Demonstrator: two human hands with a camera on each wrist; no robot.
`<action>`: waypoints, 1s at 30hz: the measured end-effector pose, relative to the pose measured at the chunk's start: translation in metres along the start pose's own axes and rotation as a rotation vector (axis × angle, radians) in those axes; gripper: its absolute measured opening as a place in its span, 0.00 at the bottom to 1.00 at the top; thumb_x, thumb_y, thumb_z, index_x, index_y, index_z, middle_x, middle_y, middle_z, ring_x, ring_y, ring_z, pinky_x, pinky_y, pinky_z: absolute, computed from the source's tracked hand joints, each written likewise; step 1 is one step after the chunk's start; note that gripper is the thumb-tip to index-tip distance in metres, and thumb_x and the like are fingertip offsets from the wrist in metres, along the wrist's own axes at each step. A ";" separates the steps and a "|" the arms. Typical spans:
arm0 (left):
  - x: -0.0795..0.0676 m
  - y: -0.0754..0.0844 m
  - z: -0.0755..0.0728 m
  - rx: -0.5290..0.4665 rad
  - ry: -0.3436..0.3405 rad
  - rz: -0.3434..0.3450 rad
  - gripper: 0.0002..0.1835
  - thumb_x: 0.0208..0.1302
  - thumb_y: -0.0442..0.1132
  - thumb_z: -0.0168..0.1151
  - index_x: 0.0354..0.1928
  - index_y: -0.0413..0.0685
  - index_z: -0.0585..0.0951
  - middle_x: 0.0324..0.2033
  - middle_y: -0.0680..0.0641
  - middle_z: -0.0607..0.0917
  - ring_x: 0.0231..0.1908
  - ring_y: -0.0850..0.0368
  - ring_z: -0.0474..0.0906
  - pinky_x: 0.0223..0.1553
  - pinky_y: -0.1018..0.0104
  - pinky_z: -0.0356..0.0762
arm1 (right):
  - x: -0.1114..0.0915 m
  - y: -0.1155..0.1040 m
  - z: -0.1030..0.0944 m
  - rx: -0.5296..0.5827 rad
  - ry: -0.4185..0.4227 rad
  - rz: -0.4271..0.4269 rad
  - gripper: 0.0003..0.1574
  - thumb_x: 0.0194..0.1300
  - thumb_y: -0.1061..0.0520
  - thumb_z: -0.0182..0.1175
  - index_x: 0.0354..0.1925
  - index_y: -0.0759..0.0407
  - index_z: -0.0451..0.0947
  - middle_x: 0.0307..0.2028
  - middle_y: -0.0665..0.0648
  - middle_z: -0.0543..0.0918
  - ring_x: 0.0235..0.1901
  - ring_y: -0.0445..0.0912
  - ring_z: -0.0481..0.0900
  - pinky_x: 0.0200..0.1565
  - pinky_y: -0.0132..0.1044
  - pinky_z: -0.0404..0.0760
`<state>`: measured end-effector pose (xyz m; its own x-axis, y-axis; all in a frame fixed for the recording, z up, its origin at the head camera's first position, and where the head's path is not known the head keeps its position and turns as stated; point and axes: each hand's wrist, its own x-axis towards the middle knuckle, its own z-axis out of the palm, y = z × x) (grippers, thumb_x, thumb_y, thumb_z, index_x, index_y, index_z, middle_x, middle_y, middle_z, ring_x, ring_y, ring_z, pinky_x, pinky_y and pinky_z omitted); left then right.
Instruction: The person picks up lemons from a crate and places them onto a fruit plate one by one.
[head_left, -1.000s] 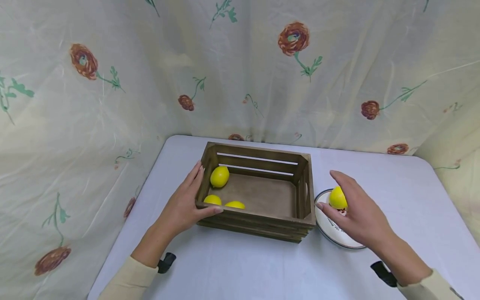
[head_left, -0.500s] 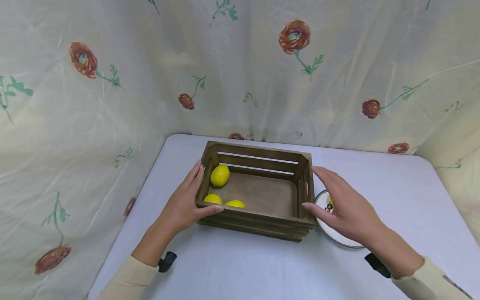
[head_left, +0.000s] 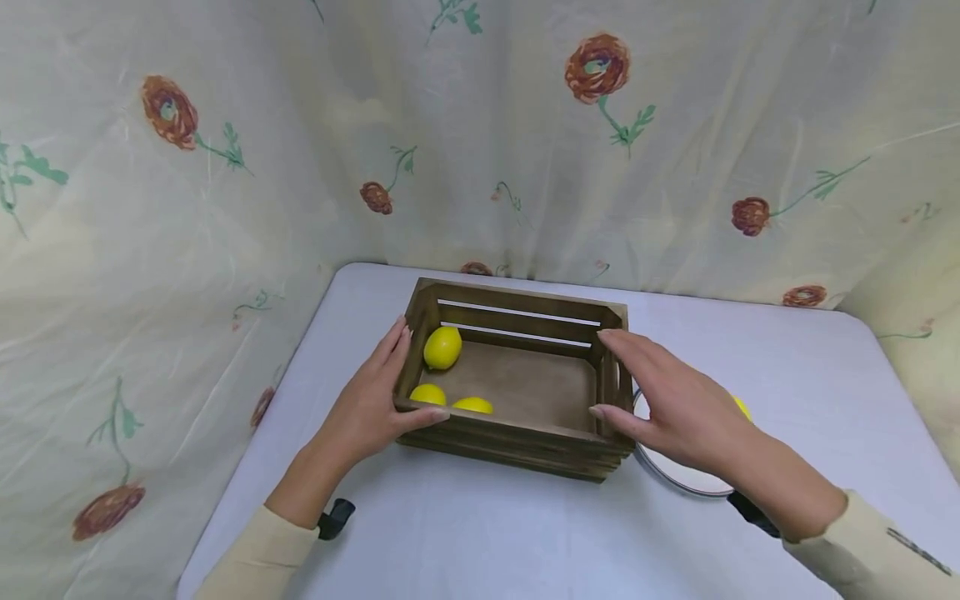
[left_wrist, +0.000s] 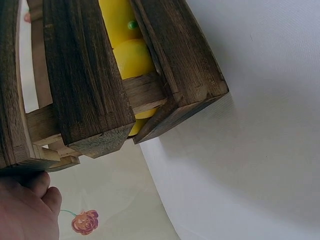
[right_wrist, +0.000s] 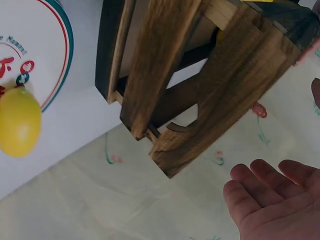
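Observation:
A brown slatted wooden crate sits on the white-covered table. At its left corner, my left hand grips it, thumb over the near rim and fingers along the left wall. Inside on the left lie a lemon and two more half hidden by the front wall. Over the crate's right end hangs my right hand, thumb and fingers spread apart; in the right wrist view its fingers are apart from the wood. A white plate with one lemon stands right of the crate, partly covered by that hand.
A floral curtain hangs behind and on both sides of the table. The plate's rim lies close beside the crate's right wall.
My right hand has moved left from above the plate to the crate's right end, now covering most of the plate's lemon in the head view. My left hand keeps its place on the crate.

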<state>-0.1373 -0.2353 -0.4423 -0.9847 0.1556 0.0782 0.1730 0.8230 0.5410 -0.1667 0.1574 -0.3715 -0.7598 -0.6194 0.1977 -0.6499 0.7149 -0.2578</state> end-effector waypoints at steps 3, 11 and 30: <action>0.000 -0.001 -0.001 0.006 0.003 0.005 0.67 0.57 0.71 0.72 0.85 0.47 0.46 0.84 0.54 0.39 0.80 0.44 0.49 0.75 0.42 0.58 | 0.008 -0.004 -0.006 -0.006 -0.022 -0.015 0.54 0.70 0.39 0.69 0.80 0.58 0.57 0.75 0.63 0.67 0.72 0.60 0.67 0.59 0.61 0.80; 0.000 -0.001 -0.001 -0.002 0.002 0.016 0.67 0.57 0.70 0.72 0.85 0.46 0.46 0.84 0.52 0.39 0.80 0.43 0.48 0.75 0.42 0.58 | 0.031 -0.012 -0.018 -0.039 -0.049 -0.118 0.55 0.69 0.40 0.70 0.81 0.59 0.57 0.77 0.61 0.65 0.73 0.59 0.67 0.53 0.58 0.84; 0.000 -0.001 -0.001 -0.019 0.015 0.025 0.67 0.56 0.69 0.74 0.85 0.45 0.47 0.84 0.53 0.39 0.81 0.44 0.49 0.75 0.43 0.58 | 0.078 -0.026 -0.004 -0.085 -0.177 -0.229 0.55 0.66 0.39 0.73 0.79 0.62 0.61 0.74 0.63 0.69 0.70 0.57 0.72 0.57 0.55 0.83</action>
<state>-0.1376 -0.2361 -0.4422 -0.9803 0.1678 0.1045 0.1975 0.8084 0.5546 -0.2095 0.0915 -0.3454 -0.5834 -0.8090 0.0713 -0.8086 0.5704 -0.1441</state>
